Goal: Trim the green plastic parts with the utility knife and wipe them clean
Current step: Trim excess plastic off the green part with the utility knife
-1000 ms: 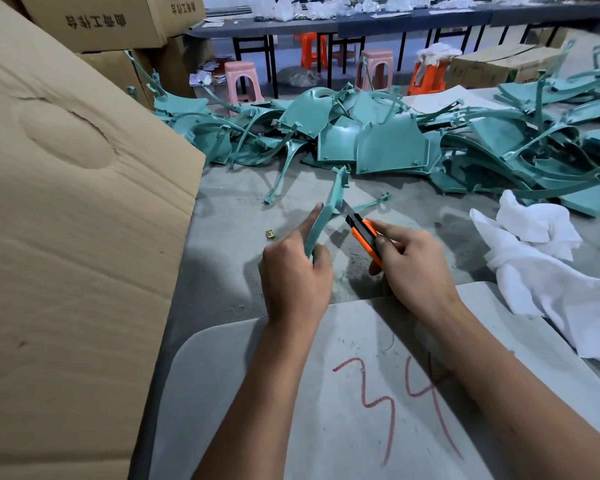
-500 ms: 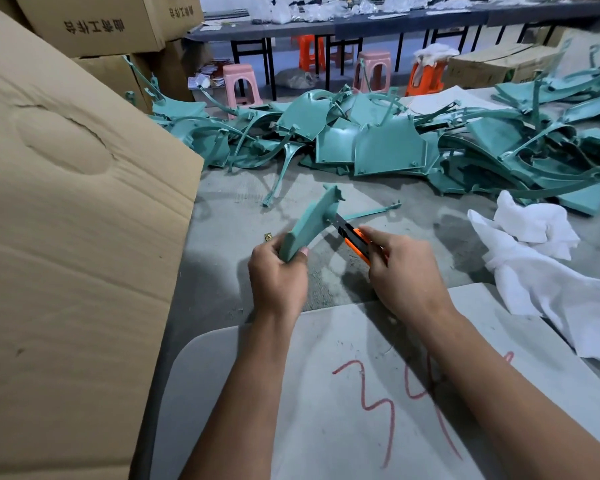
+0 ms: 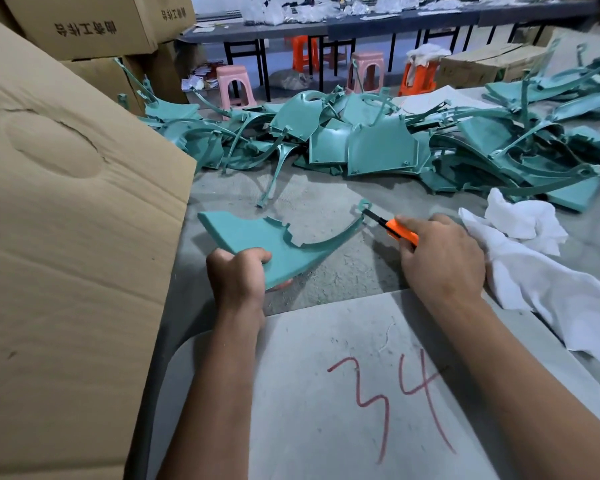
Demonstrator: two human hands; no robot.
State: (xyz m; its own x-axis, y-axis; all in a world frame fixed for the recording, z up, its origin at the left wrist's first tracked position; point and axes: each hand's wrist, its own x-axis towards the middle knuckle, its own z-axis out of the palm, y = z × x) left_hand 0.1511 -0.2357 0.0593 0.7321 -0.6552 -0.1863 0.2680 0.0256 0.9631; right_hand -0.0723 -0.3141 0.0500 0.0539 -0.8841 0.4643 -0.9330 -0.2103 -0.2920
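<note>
- Green plastic part (image 3: 257, 237): left hand (image 3: 236, 275) grips its near corner.
- Right hand (image 3: 440, 261) clasps the utility knife (image 3: 394, 230), blade at the thin tip.
- Trimming step; next needs a steady shave.

We cannot see the rear half of the orange utility knife (image 3: 400, 233); the right hand (image 3: 442, 258) covers it. The left hand (image 3: 238, 275) hides one corner of the green part (image 3: 267, 239). The white cloth (image 3: 548, 285) and the cardboard sheet (image 3: 66, 254) are cut off by the picture's edges.
</note>
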